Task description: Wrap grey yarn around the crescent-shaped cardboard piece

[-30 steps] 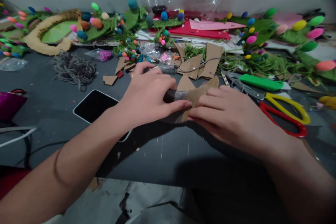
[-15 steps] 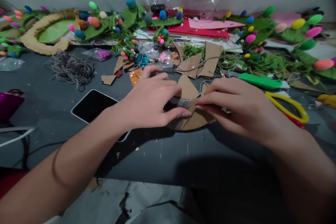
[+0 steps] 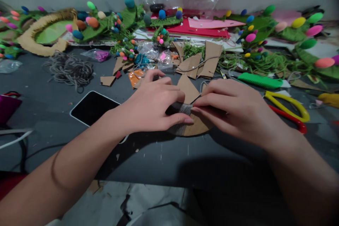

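A curved piece of brown cardboard [image 3: 200,125], partly wound with grey yarn [image 3: 182,107], lies low over the dark table between my hands. My left hand [image 3: 156,107] grips its wound part, thumb on the near face and fingers over the far side. At the edge of the winding, my right hand [image 3: 233,109] is closed in a pinch on the grey yarn, thumb against forefinger. A loop of this yarn shows just behind the right fingers. Both hands cover much of the cardboard's ends.
A phone [image 3: 92,107] lies by my left forearm, with a tangled heap of grey yarn [image 3: 70,70] behind it. Scissors with yellow and red handles [image 3: 288,106] and a green-handled cutter [image 3: 261,80] are on the right. Cardboard scraps [image 3: 212,58] and colourful egg decorations [image 3: 250,37] line the back.
My right hand has shifted slightly left, up to the winding. The strand that slanted across the bare cardboard now lies along the wound part. My left hand keeps its grip.
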The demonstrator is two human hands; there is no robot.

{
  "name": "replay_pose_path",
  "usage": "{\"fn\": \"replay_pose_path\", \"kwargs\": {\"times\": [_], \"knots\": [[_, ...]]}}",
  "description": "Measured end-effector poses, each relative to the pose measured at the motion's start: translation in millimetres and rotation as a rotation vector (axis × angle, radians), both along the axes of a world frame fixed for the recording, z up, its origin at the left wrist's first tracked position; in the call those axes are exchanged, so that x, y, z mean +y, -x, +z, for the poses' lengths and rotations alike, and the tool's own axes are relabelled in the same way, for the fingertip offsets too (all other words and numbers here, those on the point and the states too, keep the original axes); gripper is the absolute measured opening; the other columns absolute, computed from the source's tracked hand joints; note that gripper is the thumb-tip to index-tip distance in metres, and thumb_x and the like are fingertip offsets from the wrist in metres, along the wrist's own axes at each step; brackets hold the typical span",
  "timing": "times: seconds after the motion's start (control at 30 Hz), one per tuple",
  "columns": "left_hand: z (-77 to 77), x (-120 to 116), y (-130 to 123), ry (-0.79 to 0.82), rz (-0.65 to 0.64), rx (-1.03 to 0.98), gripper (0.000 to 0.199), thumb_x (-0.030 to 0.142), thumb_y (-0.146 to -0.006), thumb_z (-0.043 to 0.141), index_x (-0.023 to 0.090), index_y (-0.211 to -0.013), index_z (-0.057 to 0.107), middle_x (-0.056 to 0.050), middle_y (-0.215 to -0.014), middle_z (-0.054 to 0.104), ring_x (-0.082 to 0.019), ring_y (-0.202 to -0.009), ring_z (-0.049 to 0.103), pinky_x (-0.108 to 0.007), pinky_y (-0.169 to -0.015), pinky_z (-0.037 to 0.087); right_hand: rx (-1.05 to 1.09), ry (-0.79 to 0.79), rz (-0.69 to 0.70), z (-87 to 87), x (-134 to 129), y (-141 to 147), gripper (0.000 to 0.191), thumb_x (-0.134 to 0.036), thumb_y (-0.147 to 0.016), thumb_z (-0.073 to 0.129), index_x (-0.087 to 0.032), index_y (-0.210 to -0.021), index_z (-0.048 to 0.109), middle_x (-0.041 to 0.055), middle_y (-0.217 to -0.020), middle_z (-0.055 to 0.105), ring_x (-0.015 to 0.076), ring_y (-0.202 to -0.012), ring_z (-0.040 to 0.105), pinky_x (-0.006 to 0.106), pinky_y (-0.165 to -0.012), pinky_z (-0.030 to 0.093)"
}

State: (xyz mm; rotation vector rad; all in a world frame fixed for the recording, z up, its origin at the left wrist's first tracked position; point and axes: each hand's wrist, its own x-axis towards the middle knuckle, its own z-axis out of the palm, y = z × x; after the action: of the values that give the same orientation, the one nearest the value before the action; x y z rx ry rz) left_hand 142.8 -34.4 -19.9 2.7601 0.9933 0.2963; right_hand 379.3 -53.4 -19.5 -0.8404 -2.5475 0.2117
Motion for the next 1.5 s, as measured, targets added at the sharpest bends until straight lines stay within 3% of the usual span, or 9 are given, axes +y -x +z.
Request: {"fn": "replay_pose_path", "kwargs": {"times": [0.37,0.93,1.03,1.23,1.5], "knots": [[1.7,-3.0,1.1,0.027,-0.055,-0.077,0.041,0.06,-0.086,0.063,0.019,-0.083,0.068,-0.001,-0.072,0.064,-0.023,-0.083,0.057,-0.049,-0.102,0.027,0.107,0.211,-0.016,9.6,5.7,-13.4,0.01,-0.027,-0.092,0.066,-0.019,-0.092,0.073,0.0058,-0.089,0.065,0.0156,-0.078,0.059,0.028,-0.068,0.044],[3.8,-5.6,-2.4,0.109,-0.081,-0.079,0.04,0.059,-0.086,0.063,0.02,-0.084,0.068,-0.003,-0.075,0.068,-0.023,-0.087,0.057,-0.048,-0.105,0.025,0.174,0.255,-0.049,8.0,1.1,-5.9,0.008,-0.028,-0.09,0.068,-0.021,-0.088,0.073,0.0041,-0.087,0.067,0.0155,-0.077,0.062,0.028,-0.067,0.047],[7.6,-6.8,-2.8,0.154,-0.099,-0.117,0.043,0.063,-0.086,0.062,0.02,-0.08,0.066,-0.001,-0.073,0.065,-0.021,-0.086,0.056,-0.047,-0.104,0.025,0.234,0.394,-0.061,11.2,3.4,-10.3,0.01,-0.03,-0.086,0.073,-0.02,-0.085,0.074,0.0031,-0.084,0.069,0.015,-0.075,0.062,0.028,-0.066,0.047],[11.2,-8.9,-3.3,0.236,-0.161,-0.153,0.045,0.064,-0.088,0.06,0.02,-0.078,0.063,0.001,-0.069,0.059,-0.018,-0.079,0.051,-0.044,-0.1,0.027,0.201,0.937,0.011,16.8,13.6,-27.3,0.017,-0.037,-0.085,0.074,-0.021,-0.087,0.076,0.0007,-0.075,0.068,0.0133,-0.068,0.059,0.025,-0.059,0.046],[12.6,-15.4,-6.2,0.158,-0.226,-0.075,0.037,0.058,-0.089,0.06,0.023,-0.08,0.063,0.0,-0.071,0.061,-0.021,-0.081,0.051,-0.047,-0.109,0.021,0.14,1.09,0.034,8.8,16.5,-24.1,0.019,-0.04,-0.086,0.073,-0.022,-0.086,0.077,0.0,-0.071,0.067,0.0115,-0.064,0.058,0.023,-0.056,0.047]]}}
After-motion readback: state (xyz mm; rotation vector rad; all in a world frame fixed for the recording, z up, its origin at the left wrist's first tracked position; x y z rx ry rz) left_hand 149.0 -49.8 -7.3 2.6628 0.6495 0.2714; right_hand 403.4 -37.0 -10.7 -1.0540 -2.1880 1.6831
